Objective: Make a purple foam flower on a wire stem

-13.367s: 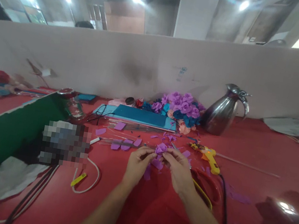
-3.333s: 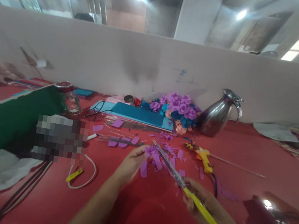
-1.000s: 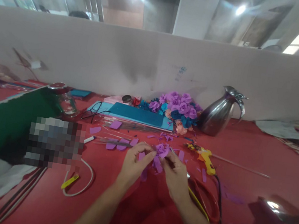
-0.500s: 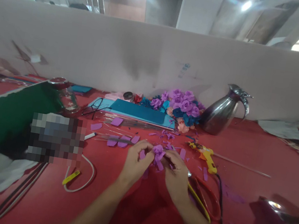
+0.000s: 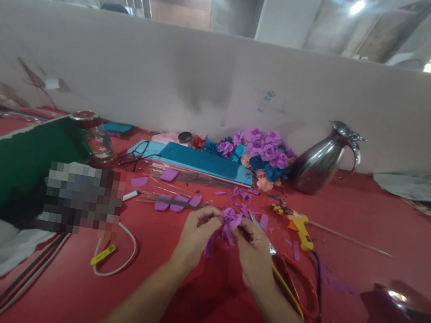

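A small purple paper flower [image 5: 231, 217] is pinched between both my hands, above the red table. My left hand [image 5: 198, 234] grips its left side with thumb and fingers closed. On its right side, the closed fingertips of my right hand [image 5: 253, 250] hold the petals. Scissors [image 5: 291, 287] with red and yellow handles lie partly under my right hand and forearm, their blades pointing away. Purple paper scraps [image 5: 210, 245] lie beneath and around the flower. Cut purple petals [image 5: 178, 204] rest on thin wires to the left.
A yellow hot glue gun [image 5: 298, 228] with a glue stick lies right of my hands. Finished paper flowers [image 5: 261, 150], a steel jug [image 5: 319, 159] and blue paper sheets [image 5: 201, 160] stand or lie behind. A green partition [image 5: 12, 166], glass jar [image 5: 98, 142] and cables [image 5: 133, 258] are at the left.
About three seconds ago my right hand held the scissors at the flower; since then they lie on the table and both hands hold the flower. In the last second the flower has turned slightly.
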A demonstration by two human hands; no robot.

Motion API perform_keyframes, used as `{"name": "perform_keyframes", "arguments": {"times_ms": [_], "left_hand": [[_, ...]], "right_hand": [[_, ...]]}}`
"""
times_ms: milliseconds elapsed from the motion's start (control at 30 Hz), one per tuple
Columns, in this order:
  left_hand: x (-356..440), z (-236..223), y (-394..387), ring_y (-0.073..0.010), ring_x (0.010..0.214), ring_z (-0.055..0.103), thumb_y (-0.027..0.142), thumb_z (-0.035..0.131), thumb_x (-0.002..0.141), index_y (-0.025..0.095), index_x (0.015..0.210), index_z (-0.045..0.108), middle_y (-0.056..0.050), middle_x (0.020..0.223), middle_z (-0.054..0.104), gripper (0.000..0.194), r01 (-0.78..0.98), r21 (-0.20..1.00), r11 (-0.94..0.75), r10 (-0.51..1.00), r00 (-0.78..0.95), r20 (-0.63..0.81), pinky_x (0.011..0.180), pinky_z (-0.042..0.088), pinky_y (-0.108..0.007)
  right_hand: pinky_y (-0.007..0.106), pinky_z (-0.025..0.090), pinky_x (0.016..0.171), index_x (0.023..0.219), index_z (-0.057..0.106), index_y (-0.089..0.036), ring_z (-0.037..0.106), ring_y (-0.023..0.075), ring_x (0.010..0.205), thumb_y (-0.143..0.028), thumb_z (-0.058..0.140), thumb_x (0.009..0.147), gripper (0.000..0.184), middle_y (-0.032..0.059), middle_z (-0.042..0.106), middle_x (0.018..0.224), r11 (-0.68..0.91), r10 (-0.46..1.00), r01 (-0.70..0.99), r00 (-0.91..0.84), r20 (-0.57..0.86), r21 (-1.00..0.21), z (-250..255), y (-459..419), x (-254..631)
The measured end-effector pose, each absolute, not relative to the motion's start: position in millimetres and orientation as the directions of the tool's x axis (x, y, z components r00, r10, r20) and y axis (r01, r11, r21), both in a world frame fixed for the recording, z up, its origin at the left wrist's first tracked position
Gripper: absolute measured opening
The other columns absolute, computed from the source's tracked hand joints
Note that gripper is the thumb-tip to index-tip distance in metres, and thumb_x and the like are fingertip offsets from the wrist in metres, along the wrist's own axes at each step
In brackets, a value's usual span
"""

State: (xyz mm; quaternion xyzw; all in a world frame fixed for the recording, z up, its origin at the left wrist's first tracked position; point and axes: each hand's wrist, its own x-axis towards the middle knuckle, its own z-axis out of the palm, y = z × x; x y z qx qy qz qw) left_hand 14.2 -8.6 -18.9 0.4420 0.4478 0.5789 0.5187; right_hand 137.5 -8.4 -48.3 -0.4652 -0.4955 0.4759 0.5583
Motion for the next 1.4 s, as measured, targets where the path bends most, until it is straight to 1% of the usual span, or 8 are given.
{"name": "perform_keyframes", "arguments": {"times_ms": [267, 400, 533, 700, 900, 1033, 1300, 1400], "left_hand": [[13.0, -21.3, -8.4, -0.0161, 0.069, 0.05, 0.027, 0.061, 0.073, 0.02, 0.062, 0.062, -0.002, 0.066, 0.056, 0.013, 0.051, 0.973, -0.224, 0.963, -0.145, 0.229, 0.065, 0.04, -0.025], [11.9, -22.1, -8.1, -0.0164, 0.069, 0.05, 0.021, 0.059, 0.07, 0.02, 0.062, 0.063, -0.002, 0.066, 0.057, 0.009, 0.091, 0.964, -0.248, 0.957, -0.131, 0.259, 0.066, 0.04, -0.026], [12.9, -20.8, -7.9, -0.0149, 0.066, 0.049, 0.02, 0.06, 0.066, 0.019, 0.062, 0.064, -0.001, 0.064, 0.058, 0.006, -0.076, 0.989, -0.13, 0.988, -0.096, 0.123, 0.064, 0.04, -0.025], [15.8, -18.7, -6.4, -0.0116, 0.057, 0.045, 0.021, 0.06, 0.06, 0.018, 0.052, 0.057, 0.001, 0.054, 0.051, 0.009, -0.359, 0.933, 0.025, 0.999, -0.014, -0.033, 0.059, 0.038, -0.024], [13.6, -17.9, -5.9, -0.0133, 0.064, 0.051, 0.023, 0.062, 0.066, 0.018, 0.062, 0.063, 0.0, 0.064, 0.058, 0.006, -0.287, 0.957, -0.029, 0.999, -0.053, 0.015, 0.064, 0.041, -0.024], [12.2, -15.4, -6.2, -0.0145, 0.068, 0.055, 0.027, 0.068, 0.067, 0.019, 0.066, 0.065, 0.0, 0.068, 0.061, 0.008, -0.228, 0.972, -0.063, 0.995, -0.094, 0.043, 0.067, 0.042, -0.025], [11.2, -15.7, -4.1, -0.0121, 0.062, 0.05, 0.024, 0.068, 0.067, 0.019, 0.06, 0.064, 0.001, 0.062, 0.057, 0.01, -0.356, 0.934, -0.021, 0.998, -0.063, -0.002, 0.065, 0.043, -0.023], [10.7, -15.2, -3.9, -0.0128, 0.066, 0.052, 0.023, 0.069, 0.067, 0.019, 0.065, 0.067, 0.0, 0.067, 0.061, 0.005, -0.344, 0.938, -0.052, 0.995, -0.101, 0.018, 0.068, 0.044, -0.023]], "right_hand": [[0.03, 0.049, 0.067, 0.074, 0.07, -0.023, 0.058, 0.019, 0.075, -0.023, 0.063, 0.072, 0.007, 0.0024, 0.065, 0.078, 0.213, 0.971, 0.022, 0.107, 0.214, -0.977, -43.4, -9.8, 139.8], [0.03, 0.049, 0.067, 0.075, 0.071, -0.024, 0.058, 0.0196, 0.078, -0.02, 0.062, 0.073, 0.01, 0.0032, 0.066, 0.081, 0.265, 0.958, 0.082, 0.091, 0.272, -0.961, -44.5, -10.5, 140.5], [0.031, 0.048, 0.07, 0.077, 0.071, -0.024, 0.058, 0.0191, 0.078, -0.021, 0.063, 0.074, 0.01, 0.0024, 0.066, 0.082, 0.244, 0.966, 0.025, 0.079, 0.246, -0.969, -49.0, -9.7, 140.5], [0.032, 0.047, 0.075, 0.083, 0.073, -0.023, 0.058, 0.0191, 0.079, -0.027, 0.064, 0.077, 0.012, 0.0023, 0.067, 0.083, 0.176, 0.984, -0.06, 0.023, 0.175, -0.983, -50.2, -9.5, 139.2], [0.03, 0.048, 0.069, 0.075, 0.07, -0.022, 0.057, 0.0183, 0.075, -0.028, 0.066, 0.074, 0.007, 0.0018, 0.065, 0.079, 0.193, 0.98, -0.024, 0.061, 0.192, -0.981, -48.8, -9.8, 138.7], [0.031, 0.048, 0.072, 0.075, 0.07, -0.023, 0.059, 0.0187, 0.078, -0.026, 0.065, 0.074, 0.006, 0.0019, 0.065, 0.08, 0.194, 0.98, -0.043, 0.053, 0.192, -0.98, -48.3, -10.6, 138.6], [0.031, 0.047, 0.073, 0.076, 0.07, -0.022, 0.058, 0.0181, 0.076, -0.027, 0.067, 0.074, 0.006, 0.0014, 0.065, 0.08, 0.176, 0.984, -0.038, 0.041, 0.174, -0.984, -45.4, -11.2, 139.2], [0.03, 0.046, 0.072, 0.079, 0.071, -0.022, 0.057, 0.0174, 0.076, -0.026, 0.066, 0.075, 0.007, 0.0012, 0.064, 0.079, 0.189, 0.981, -0.029, 0.059, 0.187, -0.982, -47.9, -10.1, 139.8]]}}
